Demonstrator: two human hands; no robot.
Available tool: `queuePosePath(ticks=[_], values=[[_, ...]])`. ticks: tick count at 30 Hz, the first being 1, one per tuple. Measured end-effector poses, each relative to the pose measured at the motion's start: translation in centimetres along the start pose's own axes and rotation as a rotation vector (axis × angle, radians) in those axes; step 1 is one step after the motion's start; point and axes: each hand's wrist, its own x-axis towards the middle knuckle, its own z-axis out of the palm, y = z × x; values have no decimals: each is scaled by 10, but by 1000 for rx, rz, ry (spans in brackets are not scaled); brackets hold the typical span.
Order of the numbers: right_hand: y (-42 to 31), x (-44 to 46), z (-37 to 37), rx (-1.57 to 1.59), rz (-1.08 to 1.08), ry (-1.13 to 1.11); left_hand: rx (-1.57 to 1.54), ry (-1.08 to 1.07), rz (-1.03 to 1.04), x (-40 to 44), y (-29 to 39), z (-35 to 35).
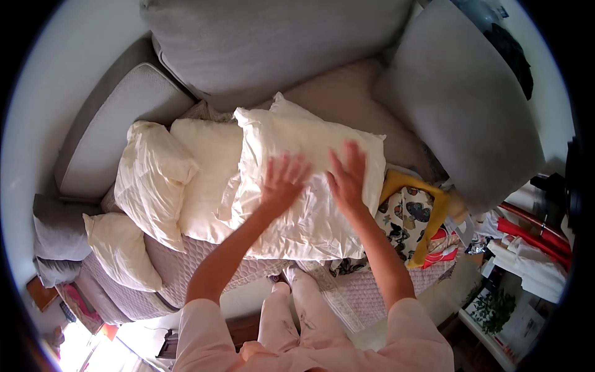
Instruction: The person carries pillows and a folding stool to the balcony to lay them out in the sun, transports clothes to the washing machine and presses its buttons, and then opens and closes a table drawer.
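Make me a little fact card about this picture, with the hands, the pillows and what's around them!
Left hand: fingers spread, over big cream pillow; touching unclear
Right hand: fingers spread, over same pillow; touching unclear
Picture's left: crumpled pillow, small pillow
Behind: large grey cushion
Picture's right: butterfly-print cloth, yellow cloth
Underneath: quilted cover

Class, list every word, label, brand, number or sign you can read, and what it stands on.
No text can be read.
Cream pillows: no lettering visible.
Patterned cloth: motifs, no legible words.
Bluish item: any print is too small or blurred to read.
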Motion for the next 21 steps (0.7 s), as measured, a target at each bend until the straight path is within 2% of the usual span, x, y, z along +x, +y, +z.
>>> queuePosePath(ticks=[2, 3, 5, 6, 7, 8, 10, 11, 12, 14, 16, 17, 18, 20, 21], values=[[38, -33, 79, 2, 56, -179, 29, -90, -205, -30, -55, 50], [49, -42, 106, 8, 78, -266, 43, -67, -326, -31, -63, 49], [46, -26, 98, -32, 138, -210, 50, -44, -568, -40, -66, 38], [49, -14, 91, -68, 160, -167, -67, -32, -753, -44, -70, 39], [46, -17, 86, -88, 188, -188, -215, -8, -798, -57, -77, 45], [43, -19, 79, 23, 226, -120, -357, 19, -843, -72, -88, 47], [42, -25, 57, 245, 292, 12, -664, -31, -880, -103, -105, 48], [34, -33, 41, 256, 310, -1, -821, -67, -893, -117, -106, 47], [17, -41, 26, 420, 370, -19, -823, -89, -885, -123, -102, 44], [-24, -54, 1, 746, 480, -52, -829, -121, -863, -120, -86, 36], [-60, -70, -12, 686, 502, -365, -807, -36, -893, -108, -34, 27], [-71, -81, -6, 803, 498, -411, -852, -39, -903, -100, -3, 11], [-71, -93, 2, 784, 485, -427, -896, -36, -908, -90, 28, -7], [-72, -79, -19, 722, 651, -388, -1041, -10, -947, -82, 78, -28], [-70, -76, -36, 734, 679, -308, -1192, -87, -989, -75, 95, -51]])
